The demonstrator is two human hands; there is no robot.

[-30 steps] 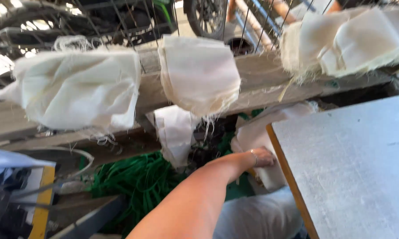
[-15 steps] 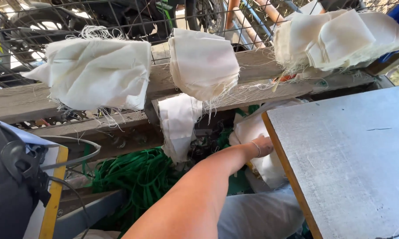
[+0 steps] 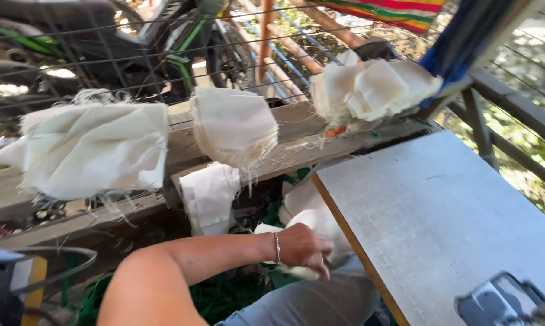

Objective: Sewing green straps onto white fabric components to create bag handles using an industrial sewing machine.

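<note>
My left hand [image 3: 302, 247], a thin bracelet on its wrist, reaches down beside the left edge of the grey table [image 3: 441, 217]. It is closed on a few cream cloth pieces [image 3: 311, 220] lifted from a low stack between the table and the wooden plank [image 3: 296, 124]. Three heaps of the same frayed cream cloth lie on the plank: a left heap [image 3: 97, 148], a middle heap [image 3: 233, 127] and a right heap [image 3: 375, 87]. Another folded piece [image 3: 209, 196] hangs below the plank. My right hand is out of sight.
A wire fence with a motorcycle [image 3: 163, 48] behind it runs along the back. Green netting [image 3: 218, 296] lies on the floor under my arm. A shiny metal object [image 3: 502, 302] sits on the table's near right corner. A railing [image 3: 514, 108] borders the right side.
My left hand has drawn back toward me from the low stack and now grips cream cloth pieces. The view has swung to the right, showing more of the table.
</note>
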